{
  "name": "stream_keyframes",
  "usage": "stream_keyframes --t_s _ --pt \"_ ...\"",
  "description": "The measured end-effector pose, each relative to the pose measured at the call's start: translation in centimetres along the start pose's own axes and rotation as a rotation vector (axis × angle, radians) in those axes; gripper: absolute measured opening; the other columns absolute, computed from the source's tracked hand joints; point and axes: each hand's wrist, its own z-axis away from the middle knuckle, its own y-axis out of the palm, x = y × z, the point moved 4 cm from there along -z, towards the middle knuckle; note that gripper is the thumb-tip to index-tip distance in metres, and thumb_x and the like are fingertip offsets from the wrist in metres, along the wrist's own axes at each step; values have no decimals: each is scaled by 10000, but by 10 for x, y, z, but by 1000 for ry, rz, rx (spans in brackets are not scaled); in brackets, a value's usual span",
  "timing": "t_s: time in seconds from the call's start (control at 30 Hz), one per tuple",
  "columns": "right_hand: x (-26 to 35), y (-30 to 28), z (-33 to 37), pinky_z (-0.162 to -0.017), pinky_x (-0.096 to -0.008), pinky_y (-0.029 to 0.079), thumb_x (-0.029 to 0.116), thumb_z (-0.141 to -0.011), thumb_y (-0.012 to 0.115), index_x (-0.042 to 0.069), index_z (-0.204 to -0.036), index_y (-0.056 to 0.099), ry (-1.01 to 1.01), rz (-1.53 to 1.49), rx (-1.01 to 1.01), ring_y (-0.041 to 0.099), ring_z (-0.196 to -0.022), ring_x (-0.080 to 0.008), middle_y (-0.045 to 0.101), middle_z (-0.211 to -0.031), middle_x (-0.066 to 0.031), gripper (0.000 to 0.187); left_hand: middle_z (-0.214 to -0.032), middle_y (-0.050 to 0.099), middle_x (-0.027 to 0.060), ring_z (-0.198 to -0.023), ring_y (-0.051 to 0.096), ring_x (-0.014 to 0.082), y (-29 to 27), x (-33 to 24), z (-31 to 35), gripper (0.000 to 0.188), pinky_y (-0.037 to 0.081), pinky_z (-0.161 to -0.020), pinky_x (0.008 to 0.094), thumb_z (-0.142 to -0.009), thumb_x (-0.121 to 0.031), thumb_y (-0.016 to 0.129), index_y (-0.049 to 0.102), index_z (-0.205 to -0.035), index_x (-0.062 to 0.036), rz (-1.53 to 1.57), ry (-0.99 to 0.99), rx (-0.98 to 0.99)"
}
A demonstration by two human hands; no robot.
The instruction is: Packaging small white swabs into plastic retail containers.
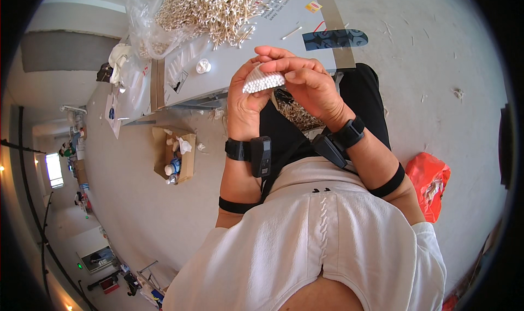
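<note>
A tight bundle of cotton swabs [263, 83] is held between my two hands just off the table's near edge, its white cotton tips facing me. My left hand [244, 95] cups the bundle from the left and below. Curved over its top and right end are the fingers of my right hand [316, 87], the thumb side close against the swabs. My fingers hide the far side of the bundle. On the table beyond lies a large heap of loose cotton swabs [210, 11], partly in a clear plastic bag [143, 24].
A small white round container [203, 66] stands on the grey table [262, 43]. A dark patterned strip [335, 39] lies across its right edge. More swabs [297, 112] sit below my hands. A cardboard box [187, 163] and a red plastic bag [431, 169] are on the floor.
</note>
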Motion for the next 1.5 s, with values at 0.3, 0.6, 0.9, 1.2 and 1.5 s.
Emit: stream_keyframes --t_s 0.3,0.6,0.9,1.2,1.5 --pt "1 2 1 -1031 -336 336 -43 -674 488 -1 -1083 644 -25 -54 28 445 -1215 -218 436 -1351 -136 439 -890 656 113 -681 649 168 -2 4 -4 197 547 -536 223 -854 -79 539 593 -1006 35 101 -201 131" --pt "0 1 -2 -930 -309 465 -104 -757 588 27 -1062 655 -19 123 -62 562 -1065 -188 555 -1217 -93 338 -678 570 53 -442 503 99 -5 8 -9 92 387 -318 177 -828 -89 552 556 -874 -10 98 -207 -181" --pt "1 -2 -1 -879 -316 504 -78 -769 601 8 -1042 656 -17 175 -107 627 -936 -201 600 -1134 -101 291 -654 540 31 -411 441 58 1 11 -7 111 358 -311 154 -833 -94 544 571 -885 0 43 -193 -269" --pt "2 -12 0 -760 -275 535 -49 -797 615 -14 -1075 627 58 92 -205 651 -809 -164 671 -892 -104 280 -673 538 28 -518 450 49 -5 6 -11 176 307 -358 178 -829 -121 560 596 -933 17 -127 -188 -161" --pt "-4 -11 -3 -945 -302 427 -33 -748 676 55 -1313 449 -22 103 -312 530 -1088 -163 571 -1172 -72 615 -892 601 86 -746 585 174 -6 0 -14 202 497 -571 273 -842 -60 595 537 -1034 -36 -186 105 -228"
